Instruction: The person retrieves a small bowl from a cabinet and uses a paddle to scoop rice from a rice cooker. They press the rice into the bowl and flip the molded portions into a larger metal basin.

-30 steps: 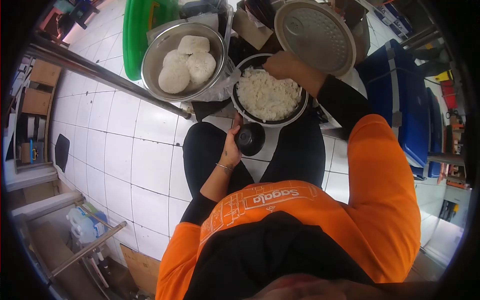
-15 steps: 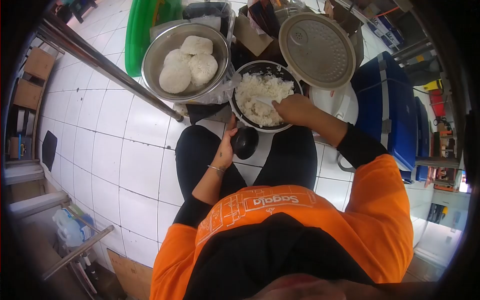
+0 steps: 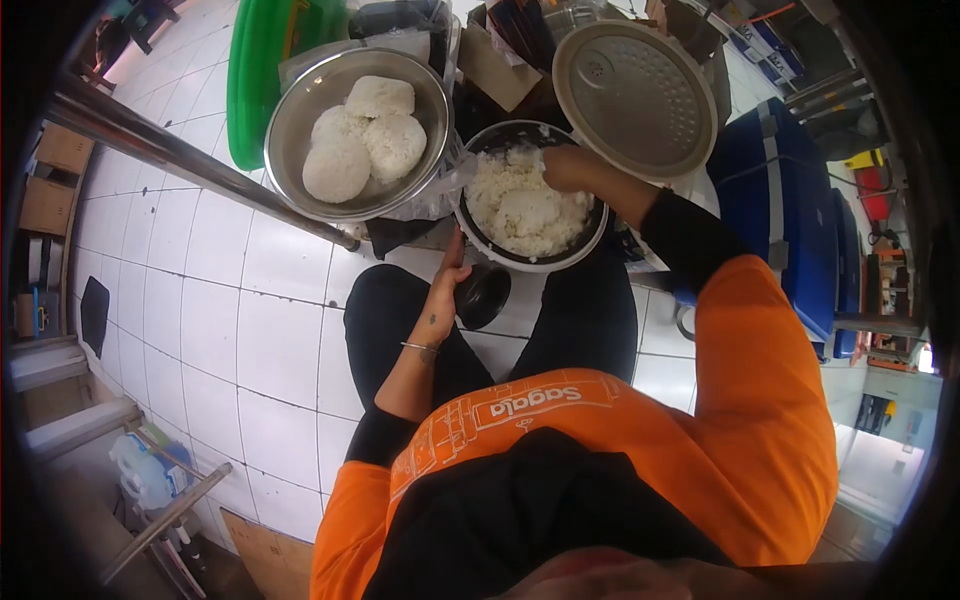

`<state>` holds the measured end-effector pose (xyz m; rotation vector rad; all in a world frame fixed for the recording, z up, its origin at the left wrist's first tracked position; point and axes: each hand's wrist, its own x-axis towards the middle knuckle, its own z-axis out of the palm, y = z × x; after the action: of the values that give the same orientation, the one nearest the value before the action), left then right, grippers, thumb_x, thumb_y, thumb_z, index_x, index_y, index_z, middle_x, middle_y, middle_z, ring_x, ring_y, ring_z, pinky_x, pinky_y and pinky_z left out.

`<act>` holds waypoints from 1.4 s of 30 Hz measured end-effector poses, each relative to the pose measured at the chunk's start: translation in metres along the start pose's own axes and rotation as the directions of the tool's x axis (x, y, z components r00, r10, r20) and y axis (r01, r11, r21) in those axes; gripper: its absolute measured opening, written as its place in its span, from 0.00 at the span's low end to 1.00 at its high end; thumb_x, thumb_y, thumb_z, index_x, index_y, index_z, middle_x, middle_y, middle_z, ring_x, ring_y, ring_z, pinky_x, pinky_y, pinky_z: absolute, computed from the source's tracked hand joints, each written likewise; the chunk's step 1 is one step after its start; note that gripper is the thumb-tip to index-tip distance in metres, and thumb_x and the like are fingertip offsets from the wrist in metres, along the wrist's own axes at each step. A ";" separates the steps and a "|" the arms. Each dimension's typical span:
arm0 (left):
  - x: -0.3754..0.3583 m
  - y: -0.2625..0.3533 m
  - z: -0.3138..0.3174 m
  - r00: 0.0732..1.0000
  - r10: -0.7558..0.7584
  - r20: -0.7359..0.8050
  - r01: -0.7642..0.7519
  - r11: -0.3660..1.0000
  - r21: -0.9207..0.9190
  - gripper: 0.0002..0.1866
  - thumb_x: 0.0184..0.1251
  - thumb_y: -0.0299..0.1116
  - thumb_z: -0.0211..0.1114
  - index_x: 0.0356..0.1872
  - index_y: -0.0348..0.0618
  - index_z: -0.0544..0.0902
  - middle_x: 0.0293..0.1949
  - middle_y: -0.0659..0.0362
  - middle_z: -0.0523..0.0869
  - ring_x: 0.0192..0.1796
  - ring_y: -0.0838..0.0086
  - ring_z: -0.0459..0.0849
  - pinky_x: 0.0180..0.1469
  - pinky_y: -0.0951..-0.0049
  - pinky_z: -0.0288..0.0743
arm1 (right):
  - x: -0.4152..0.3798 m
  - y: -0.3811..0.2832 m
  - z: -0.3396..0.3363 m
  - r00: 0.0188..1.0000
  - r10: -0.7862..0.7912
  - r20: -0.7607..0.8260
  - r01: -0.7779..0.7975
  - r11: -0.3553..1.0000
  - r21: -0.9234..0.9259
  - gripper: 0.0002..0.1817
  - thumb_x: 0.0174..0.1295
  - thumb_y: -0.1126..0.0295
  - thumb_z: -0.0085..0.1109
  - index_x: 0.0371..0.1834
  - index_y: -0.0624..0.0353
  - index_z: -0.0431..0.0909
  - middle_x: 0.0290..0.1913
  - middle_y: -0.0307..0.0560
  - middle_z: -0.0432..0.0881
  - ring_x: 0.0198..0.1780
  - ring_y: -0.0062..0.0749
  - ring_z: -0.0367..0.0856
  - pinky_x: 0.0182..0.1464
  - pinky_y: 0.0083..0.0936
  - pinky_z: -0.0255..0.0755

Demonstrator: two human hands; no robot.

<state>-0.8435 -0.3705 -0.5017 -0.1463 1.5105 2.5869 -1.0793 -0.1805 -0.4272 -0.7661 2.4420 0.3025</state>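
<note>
My right hand (image 3: 568, 168) is closed at the far side of the rice cooker pot (image 3: 590, 240), on the white rice paddle seen in it earlier; the paddle itself is now mostly hidden. Loose cooked rice (image 3: 490, 190) fills much of the pot, with a raised lump near the middle. Between my knees, my left hand (image 3: 443, 295) grips a small black bowl (image 3: 483, 297), its thumb at the rim. To the left, a steel basin (image 3: 285, 150) holds several molded mounds of rice (image 3: 337, 168).
The cooker's round lid (image 3: 640, 100) stands raised behind the pot. A green container (image 3: 245, 90) is beyond the basin, and a metal bar (image 3: 210, 170) runs along its left. Blue cooler boxes (image 3: 770, 220) stand on the right, above white floor tiles (image 3: 280, 330).
My right hand has moved to the far side of the pot, and the rice in the middle is heaped differently. My left hand and the bowl have shifted slightly down and left.
</note>
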 end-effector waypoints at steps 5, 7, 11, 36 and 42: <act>-0.001 -0.003 0.001 1.000 0.014 0.015 -0.014 0.999 0.032 0.41 0.59 0.37 0.48 0.75 0.39 0.46 0.77 0.53 0.42 0.79 0.67 0.38 0.75 0.71 0.29 | -0.027 -0.025 -0.003 0.967 -0.192 -0.170 0.178 0.980 -0.094 0.12 0.56 0.70 0.53 0.38 0.64 0.82 0.38 0.60 0.84 0.43 0.52 0.84 0.44 0.45 0.76; 0.001 -0.006 0.001 1.000 0.020 0.004 -0.020 1.000 0.012 0.41 0.59 0.37 0.48 0.75 0.39 0.46 0.77 0.53 0.42 0.79 0.68 0.37 0.75 0.72 0.29 | -0.040 -0.036 -0.004 0.966 -0.222 -0.128 0.199 0.964 -0.175 0.11 0.54 0.70 0.54 0.36 0.63 0.83 0.36 0.58 0.84 0.41 0.51 0.84 0.42 0.44 0.77; 0.000 -0.011 -0.002 1.000 0.010 0.018 -0.010 1.000 0.019 0.40 0.60 0.37 0.47 0.75 0.39 0.46 0.77 0.53 0.42 0.79 0.68 0.38 0.75 0.72 0.30 | -0.085 -0.062 -0.011 0.947 -0.319 -0.035 0.291 0.899 -0.328 0.10 0.52 0.71 0.55 0.33 0.60 0.84 0.33 0.53 0.85 0.39 0.48 0.85 0.39 0.40 0.79; -0.002 0.000 0.011 1.000 0.004 0.008 -0.005 0.997 0.082 0.45 0.57 0.39 0.51 0.75 0.41 0.41 0.77 0.53 0.38 0.79 0.66 0.35 0.75 0.71 0.30 | -0.018 -0.012 -0.026 0.966 -0.246 -0.077 0.217 0.936 -0.276 0.11 0.53 0.71 0.53 0.35 0.62 0.84 0.39 0.53 0.85 0.42 0.49 0.84 0.43 0.44 0.77; 0.002 -0.008 0.007 1.000 -0.016 0.007 0.015 0.997 0.074 0.46 0.57 0.41 0.50 0.75 0.40 0.39 0.77 0.54 0.36 0.79 0.66 0.34 0.75 0.71 0.28 | -0.057 -0.034 -0.015 0.921 -0.378 -0.093 0.340 0.898 -0.280 0.11 0.53 0.68 0.52 0.31 0.61 0.84 0.32 0.55 0.85 0.36 0.50 0.85 0.40 0.43 0.78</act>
<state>-0.8443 -0.3606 -0.5054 -0.1397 1.5930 2.5127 -1.0274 -0.1878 -0.3839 -1.3783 2.3545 0.4388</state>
